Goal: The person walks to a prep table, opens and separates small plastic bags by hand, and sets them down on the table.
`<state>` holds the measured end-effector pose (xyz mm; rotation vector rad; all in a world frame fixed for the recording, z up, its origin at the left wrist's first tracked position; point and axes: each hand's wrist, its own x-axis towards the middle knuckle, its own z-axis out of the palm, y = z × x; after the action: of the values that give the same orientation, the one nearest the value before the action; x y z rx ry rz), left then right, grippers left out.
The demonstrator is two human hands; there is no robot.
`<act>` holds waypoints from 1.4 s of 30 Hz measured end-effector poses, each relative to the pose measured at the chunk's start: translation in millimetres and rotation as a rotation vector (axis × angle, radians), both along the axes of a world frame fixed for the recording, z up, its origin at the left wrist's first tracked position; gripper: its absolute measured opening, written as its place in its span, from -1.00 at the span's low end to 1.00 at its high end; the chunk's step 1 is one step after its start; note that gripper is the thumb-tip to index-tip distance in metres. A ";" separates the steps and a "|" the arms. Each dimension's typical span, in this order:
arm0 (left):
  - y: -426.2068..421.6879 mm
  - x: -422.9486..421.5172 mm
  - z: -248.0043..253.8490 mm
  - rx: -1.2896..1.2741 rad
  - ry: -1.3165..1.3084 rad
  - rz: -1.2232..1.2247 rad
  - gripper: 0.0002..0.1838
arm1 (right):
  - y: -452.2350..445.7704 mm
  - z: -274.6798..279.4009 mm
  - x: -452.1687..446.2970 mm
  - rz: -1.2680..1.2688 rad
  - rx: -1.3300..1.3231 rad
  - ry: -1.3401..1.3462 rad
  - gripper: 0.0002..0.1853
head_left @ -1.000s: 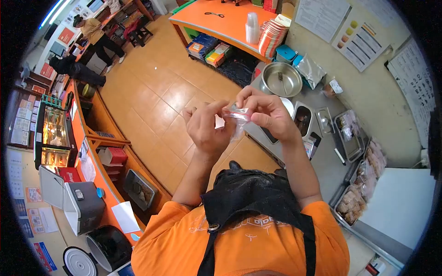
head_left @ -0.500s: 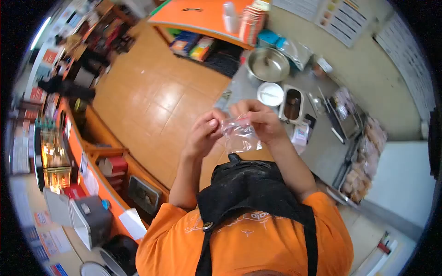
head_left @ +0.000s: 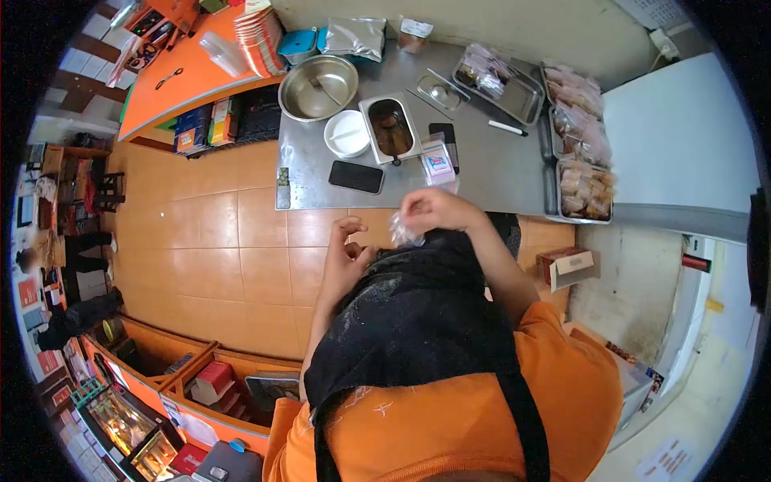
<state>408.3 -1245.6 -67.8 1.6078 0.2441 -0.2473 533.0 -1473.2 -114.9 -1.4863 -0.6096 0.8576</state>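
Note:
My right hand (head_left: 440, 211) pinches a clear plastic zip bag (head_left: 404, 233), which hangs crumpled in front of the black apron (head_left: 418, 305). To the left and apart from the bag, my left hand (head_left: 345, 255) has its fingers curled but separated, with nothing in them. Just beyond both hands is the edge of a steel table (head_left: 498, 177). Close to that edge lie a black phone (head_left: 356, 177) and a stack of small printed packets (head_left: 438, 163).
On the table are a steel bowl (head_left: 297, 92), a white tub (head_left: 347, 120), a steel pan of dark contents (head_left: 393, 128), a marker (head_left: 507, 128) and trays of bagged food (head_left: 585, 189). An orange counter (head_left: 161, 100) stands left. An opened carton (head_left: 566, 267) sits lower right.
My left hand has let go of the clear bag, which both hands held before. The bag now hangs bunched from my right hand. My view has swung toward the steel table.

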 end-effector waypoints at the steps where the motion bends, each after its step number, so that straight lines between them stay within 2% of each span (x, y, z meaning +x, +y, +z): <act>1: 1.2 -0.9 -3.2 -0.051 0.013 0.035 -0.57 | -24.1 -15.2 7.9 -0.101 -0.071 -0.057 -0.84; 2: 4.4 -2.2 -7.2 -0.099 0.025 0.073 -0.50 | -48.8 -25.5 20.3 -0.199 -0.140 -0.116 -0.87; 4: 17.0 -7.0 -21.8 -0.075 0.017 0.049 -0.52 | -87.7 -32.3 40.4 -0.569 -0.231 0.052 -0.83; 5: 21.5 -9.2 -28.7 -0.087 0.045 0.043 -0.52 | -109.1 -45.4 47.6 -0.762 -0.237 0.054 -0.76; 6: 22.5 -9.4 -32.7 -0.101 0.069 0.036 -0.53 | -131.8 -68.3 54.8 -0.956 -0.243 0.050 -0.69; 7: 19.7 -8.4 -23.4 -0.149 0.172 0.073 -0.57 | -168.0 -114.4 65.0 -0.960 -0.248 0.057 -0.69; 9: 20.4 -10.7 -28.7 -0.133 0.198 0.049 -0.57 | -199.8 -198.9 68.0 -1.339 -0.669 -0.375 -0.60; 11: 21.8 -13.3 -33.4 -0.113 0.221 0.029 -0.58 | -167.7 -167.3 41.1 -1.023 -0.887 -0.132 -0.53; 13: 19.3 -14.5 -37.8 -0.154 0.249 0.024 -0.58 | -134.5 -185.8 20.7 -0.855 -0.928 -0.223 -0.50; 15: 12.6 -14.5 -40.7 -0.160 0.250 0.017 -0.58 | -100.8 -183.7 7.5 -0.819 -0.987 -0.278 -0.48; 16: 11.4 -14.2 -42.9 -0.164 0.251 0.009 -0.58 | -87.6 -184.1 2.8 -0.857 -1.012 -0.349 -0.54; 18: 14.1 -15.2 -50.6 -0.152 0.206 -0.039 -0.58 | -73.2 -178.1 4.6 -0.876 -1.003 -0.315 -0.67; 19: 13.9 -15.1 -48.8 -0.146 0.229 -0.045 -0.58 | -72.2 -179.9 6.5 -0.885 -0.996 -0.320 -0.67; 21: 15.4 -14.9 -46.3 -0.151 0.256 -0.045 -0.60 | -74.6 -190.9 11.3 -0.971 -1.022 -0.377 -0.79; 24: 22.7 -15.8 -50.1 -0.130 0.242 -0.018 -0.62 | -93.1 -194.1 14.1 -1.035 -1.079 -0.425 -0.83; 26: 24.6 -14.5 -48.7 -0.110 0.240 -0.010 -0.65 | -107.0 -192.5 15.8 -1.034 -1.028 -0.360 -0.80; 28: 26.5 -12.2 -46.5 -0.166 0.274 0.023 -0.68 | -116.8 -188.7 14.7 -1.179 -0.886 -0.267 -0.78; 29: 26.2 -12.9 -47.6 -0.165 0.265 0.027 -0.68 | -127.8 -198.2 16.7 -1.209 -0.936 -0.362 -0.77; 31: 28.0 -11.1 -51.9 -0.126 0.230 -0.003 -0.69 | -145.6 -212.0 20.5 -1.375 -0.808 -0.144 -0.73; 33: 28.3 -10.4 -53.1 -0.066 0.253 -0.051 -0.66 | -171.7 -228.2 13.0 -1.421 -0.218 0.060 -0.65; 34: 30.1 -13.6 -75.1 -0.051 0.267 -0.062 -0.67 | -200.1 -255.6 18.0 -1.349 -0.094 0.258 -0.66; 35: 26.7 -13.8 -81.5 0.067 0.072 -0.059 -0.69 | -173.7 -188.6 14.3 -1.275 -0.270 0.022 -0.71; 36: 23.8 -11.5 -44.2 0.004 0.121 -0.015 -0.72 | -165.5 -175.2 20.0 -1.250 -0.123 0.125 -0.66; 37: 21.0 -9.9 -58.9 0.159 -0.044 -0.011 -0.72 | -149.0 -144.1 24.1 -1.304 -0.185 0.200 -0.61; 38: 15.8 -8.5 -53.4 0.078 -0.027 0.056 -0.74 | -120.5 -104.2 22.2 -1.258 -0.090 0.122 -0.58; 40: 12.7 0.9 -22.8 0.099 -0.131 0.067 -0.80 | -65.6 -29.2 17.6 -1.056 -0.237 0.109 -0.55; 41: 12.8 6.5 -6.4 0.178 -0.195 0.056 -0.79 | -40.5 -19.2 16.2 -1.033 -0.212 0.095 -0.55; 42: 10.4 10.6 9.6 0.257 -0.259 0.039 -0.77 | -20.7 -10.9 12.5 -0.896 -0.140 0.091 -0.59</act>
<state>418.9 -1235.2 -58.2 1.8676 0.1098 0.0253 545.5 -1493.9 -125.8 -1.6130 0.2108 0.2580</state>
